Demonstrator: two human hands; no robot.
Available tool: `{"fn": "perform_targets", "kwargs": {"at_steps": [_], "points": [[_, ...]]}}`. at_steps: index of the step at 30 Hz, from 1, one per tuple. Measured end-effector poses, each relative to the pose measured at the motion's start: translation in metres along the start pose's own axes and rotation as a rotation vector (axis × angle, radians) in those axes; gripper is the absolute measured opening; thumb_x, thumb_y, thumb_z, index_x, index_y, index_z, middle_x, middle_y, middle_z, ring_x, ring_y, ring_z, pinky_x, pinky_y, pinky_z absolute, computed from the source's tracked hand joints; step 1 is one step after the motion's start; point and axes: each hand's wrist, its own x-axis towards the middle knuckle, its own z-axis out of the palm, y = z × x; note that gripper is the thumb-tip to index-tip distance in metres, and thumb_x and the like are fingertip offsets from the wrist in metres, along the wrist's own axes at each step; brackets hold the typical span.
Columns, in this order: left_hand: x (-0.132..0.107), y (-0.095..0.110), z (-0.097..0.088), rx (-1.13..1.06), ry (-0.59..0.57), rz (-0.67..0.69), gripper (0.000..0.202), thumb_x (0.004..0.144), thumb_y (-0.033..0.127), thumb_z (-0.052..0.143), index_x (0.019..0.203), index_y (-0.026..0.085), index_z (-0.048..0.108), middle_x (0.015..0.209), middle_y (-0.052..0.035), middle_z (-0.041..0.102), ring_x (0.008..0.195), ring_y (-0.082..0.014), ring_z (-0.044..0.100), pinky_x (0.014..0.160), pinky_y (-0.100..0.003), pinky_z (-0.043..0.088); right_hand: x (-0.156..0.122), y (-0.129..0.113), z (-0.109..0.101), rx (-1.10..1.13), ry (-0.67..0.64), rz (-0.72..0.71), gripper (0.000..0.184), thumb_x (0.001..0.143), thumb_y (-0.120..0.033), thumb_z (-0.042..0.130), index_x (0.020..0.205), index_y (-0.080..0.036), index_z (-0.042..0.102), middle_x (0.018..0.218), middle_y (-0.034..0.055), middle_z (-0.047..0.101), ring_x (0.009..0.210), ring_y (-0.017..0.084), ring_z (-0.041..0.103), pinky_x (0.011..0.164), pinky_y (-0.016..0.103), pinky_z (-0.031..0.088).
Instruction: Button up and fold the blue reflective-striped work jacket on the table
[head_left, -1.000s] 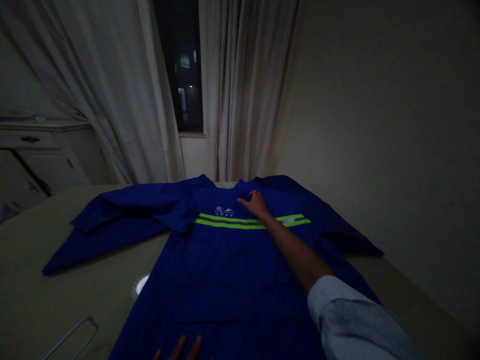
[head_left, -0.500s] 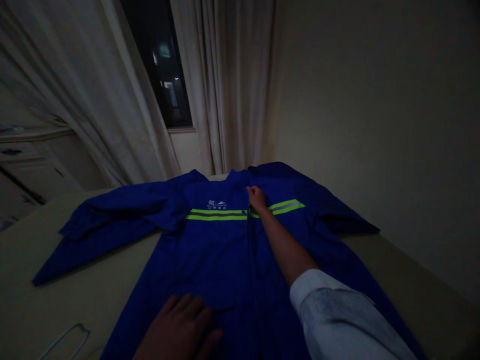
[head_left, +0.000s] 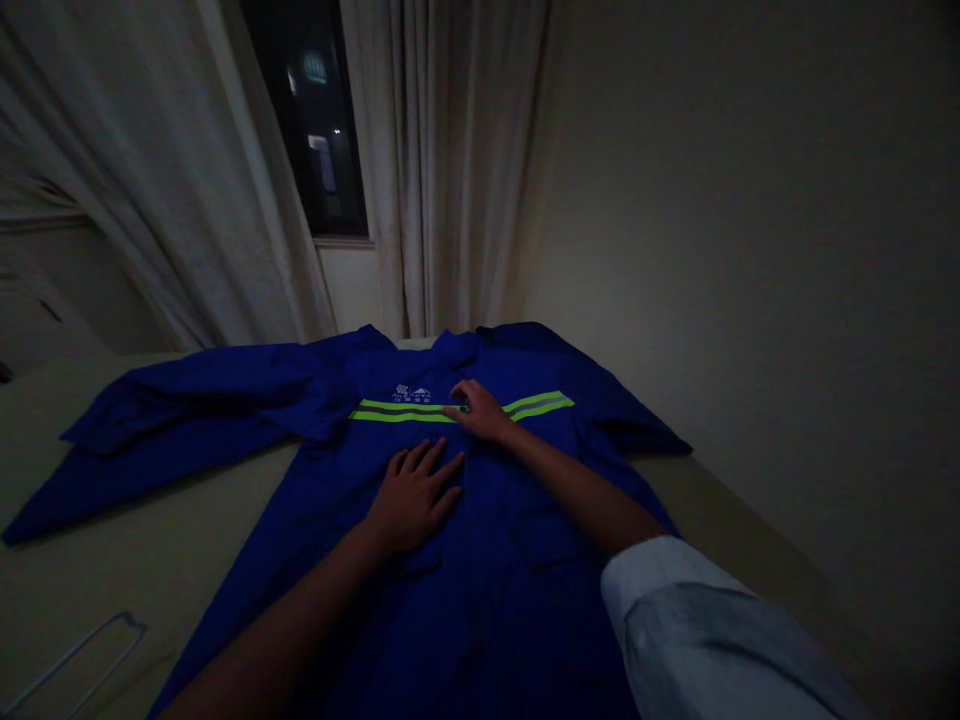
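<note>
A blue work jacket (head_left: 480, 560) with a yellow-green reflective stripe across the chest lies spread face up on a pale table (head_left: 97, 580), sleeves out to the sides. My left hand (head_left: 414, 496) lies flat on the jacket's front below the stripe, fingers stretched out. My right hand (head_left: 478, 408) rests on the stripe at the jacket's centre seam, fingers curled down onto the cloth; whether they pinch anything is unclear in the dim light.
A wire hanger (head_left: 75, 655) lies on the table at the lower left. White curtains (head_left: 450, 170) and a dark window (head_left: 315, 120) stand behind the table. A bare wall runs along the right. The room is dim.
My left hand has slid up the jacket front from the bottom edge to just below the stripe. My right hand has come down from the collar onto the stripe. The view has shifted.
</note>
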Motion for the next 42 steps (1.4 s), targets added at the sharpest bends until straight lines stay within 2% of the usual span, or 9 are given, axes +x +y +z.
{"fn": "perform_targets", "kwargs": {"at_steps": [4, 9, 12, 15, 18, 23, 28, 35, 42], "points": [[0.002, 0.002, -0.004, 0.007, -0.018, 0.004, 0.048, 0.108, 0.04, 0.041, 0.153, 0.032, 0.054, 0.169, -0.0092, 0.04, 0.156, -0.0367, 0.031, 0.123, -0.062, 0.023, -0.088, -0.031, -0.015, -0.204, -0.347, -0.341, 0.032, 0.089, -0.029, 0.075, 0.118, -0.021, 0.066, 0.115, 0.0095, 0.068, 0.105, 0.026, 0.062, 0.095, 0.038, 0.05], [0.023, 0.013, -0.012, -0.03, 0.005, -0.08, 0.044, 0.101, 0.026, 0.048, 0.14, 0.033, 0.065, 0.155, -0.0101, 0.056, 0.143, -0.0393, 0.048, 0.112, -0.065, 0.037, -0.145, -0.025, -0.039, -0.118, -0.293, -0.261, 0.032, 0.09, -0.005, 0.058, 0.115, -0.022, 0.069, 0.112, 0.0074, 0.069, 0.105, 0.022, 0.064, 0.097, 0.036, 0.05], [0.037, 0.018, -0.01, -0.053, 0.086, -0.094, 0.031, 0.1, 0.025, 0.049, 0.115, 0.027, 0.076, 0.142, -0.0096, 0.065, 0.134, -0.0352, 0.055, 0.109, -0.057, 0.043, -0.146, -0.021, -0.042, -0.087, -0.286, -0.213, 0.025, 0.09, -0.007, 0.06, 0.109, -0.021, 0.071, 0.108, 0.0058, 0.066, 0.101, 0.02, 0.065, 0.092, 0.032, 0.05], [0.042, 0.015, 0.002, -0.131, 0.149, -0.042, 0.031, 0.103, 0.025, 0.046, 0.116, 0.027, 0.075, 0.144, -0.0069, 0.066, 0.134, -0.0288, 0.055, 0.111, -0.048, 0.042, -0.143, -0.024, -0.038, -0.149, -0.24, -0.142, 0.006, 0.097, -0.026, 0.068, 0.096, -0.02, 0.069, 0.097, 0.0034, 0.065, 0.091, 0.019, 0.064, 0.084, 0.029, 0.048], [0.04, 0.007, 0.011, -0.245, 0.162, 0.012, 0.034, 0.103, 0.024, 0.046, 0.122, 0.031, 0.073, 0.144, -0.0031, 0.066, 0.134, -0.0271, 0.055, 0.111, -0.048, 0.041, -0.141, -0.028, -0.034, -0.24, -0.215, -0.045, 0.027, 0.099, -0.042, 0.07, 0.086, -0.019, 0.065, 0.088, 0.0018, 0.065, 0.081, 0.017, 0.061, 0.075, 0.028, 0.044], [0.058, 0.008, 0.003, -0.323, 0.019, -0.177, 0.03, 0.105, 0.035, 0.047, 0.115, 0.029, 0.074, 0.133, -0.0027, 0.071, 0.121, -0.026, 0.064, 0.103, -0.045, 0.047, -0.136, -0.031, -0.029, -0.274, -0.194, 0.105, 0.031, 0.101, -0.036, 0.068, 0.128, -0.02, 0.066, 0.087, 0.0011, 0.07, 0.078, 0.017, 0.065, 0.072, 0.027, 0.042], [0.081, 0.027, 0.002, -0.289, 0.051, -0.385, 0.03, 0.099, 0.048, 0.058, 0.101, 0.023, 0.076, 0.121, -0.0122, 0.071, 0.117, -0.037, 0.063, 0.096, -0.055, 0.047, -0.133, -0.027, -0.027, -0.331, -0.187, 0.158, 0.031, 0.106, -0.037, 0.058, 0.133, -0.024, 0.069, 0.096, 0.0034, 0.077, 0.086, 0.02, 0.071, 0.073, 0.028, 0.044], [0.075, 0.027, 0.013, -0.35, 0.193, -0.219, 0.016, 0.101, 0.032, 0.058, 0.104, 0.028, 0.073, 0.113, -0.0036, 0.074, 0.109, -0.0282, 0.064, 0.089, -0.041, 0.044, -0.111, -0.029, -0.029, -0.375, -0.215, 0.316, 0.029, 0.102, -0.042, 0.065, 0.126, -0.027, 0.071, 0.084, -0.0002, 0.077, 0.079, 0.019, 0.072, 0.07, 0.026, 0.044], [0.077, 0.022, 0.015, -0.359, 0.211, -0.247, 0.021, 0.104, 0.026, 0.051, 0.105, 0.026, 0.072, 0.111, -0.0031, 0.076, 0.105, -0.026, 0.067, 0.086, -0.039, 0.044, -0.098, -0.032, -0.016, -0.608, -0.222, 0.226, 0.03, 0.109, -0.043, 0.051, 0.122, -0.023, 0.067, 0.108, 0.0076, 0.08, 0.095, 0.022, 0.076, 0.076, 0.028, 0.046]]}}
